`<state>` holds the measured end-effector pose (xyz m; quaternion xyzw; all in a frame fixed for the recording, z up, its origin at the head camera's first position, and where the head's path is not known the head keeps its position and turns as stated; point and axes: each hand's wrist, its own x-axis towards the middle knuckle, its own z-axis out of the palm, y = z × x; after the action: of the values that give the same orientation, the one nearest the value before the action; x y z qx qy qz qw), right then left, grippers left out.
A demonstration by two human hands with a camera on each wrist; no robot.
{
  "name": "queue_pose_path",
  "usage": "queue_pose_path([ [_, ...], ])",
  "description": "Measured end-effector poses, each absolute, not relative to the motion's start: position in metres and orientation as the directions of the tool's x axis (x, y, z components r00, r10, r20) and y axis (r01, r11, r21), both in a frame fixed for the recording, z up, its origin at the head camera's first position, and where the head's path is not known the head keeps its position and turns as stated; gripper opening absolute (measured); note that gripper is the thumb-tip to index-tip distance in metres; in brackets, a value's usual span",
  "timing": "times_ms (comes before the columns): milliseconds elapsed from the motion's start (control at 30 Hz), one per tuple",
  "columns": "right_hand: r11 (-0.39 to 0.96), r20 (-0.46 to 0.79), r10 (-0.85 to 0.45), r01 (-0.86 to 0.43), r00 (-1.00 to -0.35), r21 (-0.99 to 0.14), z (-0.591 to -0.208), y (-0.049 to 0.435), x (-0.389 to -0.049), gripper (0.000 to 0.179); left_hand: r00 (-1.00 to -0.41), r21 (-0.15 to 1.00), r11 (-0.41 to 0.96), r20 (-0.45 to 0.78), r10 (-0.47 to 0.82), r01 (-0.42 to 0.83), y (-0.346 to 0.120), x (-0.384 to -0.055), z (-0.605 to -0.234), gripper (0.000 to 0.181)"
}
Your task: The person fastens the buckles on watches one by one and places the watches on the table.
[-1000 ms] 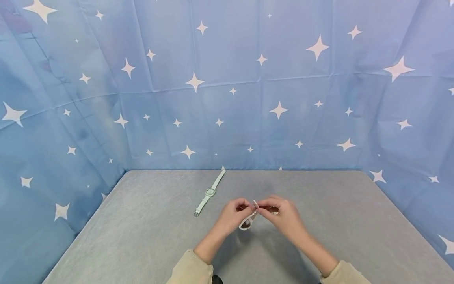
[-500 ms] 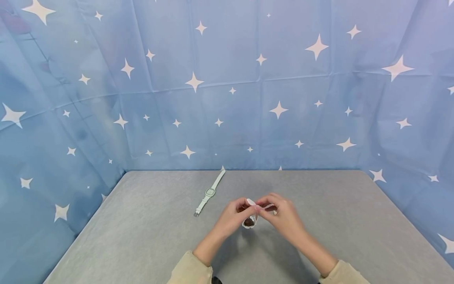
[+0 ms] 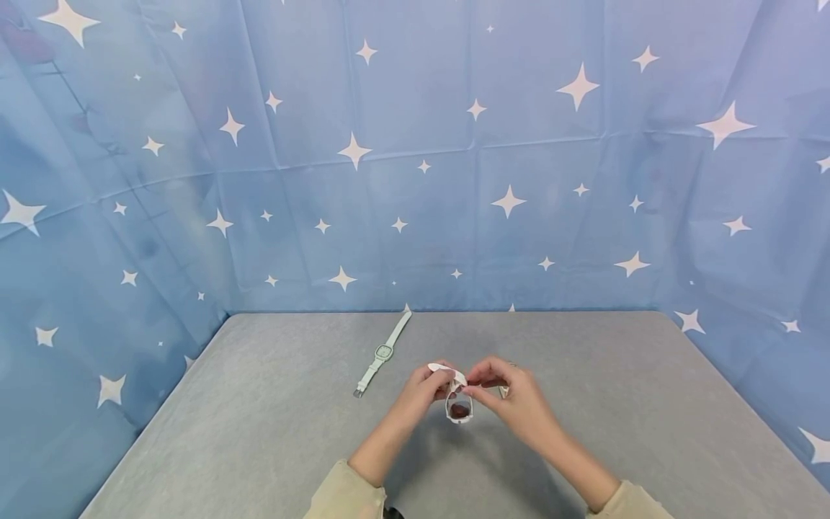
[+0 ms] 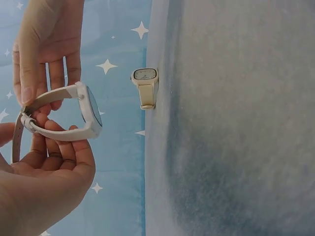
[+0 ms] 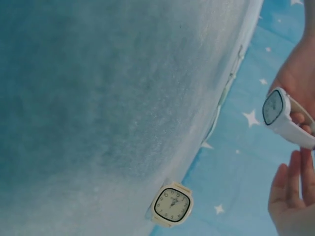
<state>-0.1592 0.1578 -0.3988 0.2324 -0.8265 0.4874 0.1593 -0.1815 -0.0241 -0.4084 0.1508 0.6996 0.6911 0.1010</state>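
Observation:
Both hands hold a white wristwatch [image 3: 460, 411] above the table, its dial facing away from the head camera. In the left wrist view its strap [image 4: 59, 133] forms a loop, with the free end past the buckle [image 4: 25, 116]. My left hand [image 3: 415, 396] grips the strap, fingers curled under the loop [image 4: 59, 187]. My right hand [image 3: 519, 393] pinches the strap near the buckle, thumb against it. In the right wrist view the white case and dark-rimmed dial [image 5: 273, 107] show beside the left hand.
A pale green wristwatch [image 3: 384, 352] lies stretched out on the grey table [image 3: 292, 432], left of the hands. A cream wristwatch [image 5: 172, 204] lies near the far edge, mostly hidden behind the right hand in the head view. A blue star-patterned curtain [image 3: 415, 187] hangs behind.
The strap's free end, earlier upright between the fingertips, now tips left over the left hand. The held watch has turned so its loop faces the head camera. The green watch has not moved.

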Motion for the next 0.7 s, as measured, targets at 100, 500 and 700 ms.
queue_pose_path([
  [100,0.433,0.525,-0.208,-0.559,-0.825,-0.707,-0.3989,0.1573,-0.1599,0.01,-0.935,0.998,-0.017,0.059,0.351,0.057,-0.0254,-0.1818,-0.4094,0.035],
  [500,0.413,0.547,-0.129,-0.546,-0.827,-0.729,-0.3966,0.1572,-0.1606,0.008,-0.919,0.987,-0.038,0.161,0.361,0.158,-0.0303,-0.1813,-0.4114,0.026],
  [700,0.391,0.525,-0.105,-0.521,-0.844,-0.759,-0.3961,0.1571,-0.1613,0.007,-0.924,0.983,-0.046,0.18,0.337,0.175,-0.0304,-0.182,-0.4106,0.027],
])
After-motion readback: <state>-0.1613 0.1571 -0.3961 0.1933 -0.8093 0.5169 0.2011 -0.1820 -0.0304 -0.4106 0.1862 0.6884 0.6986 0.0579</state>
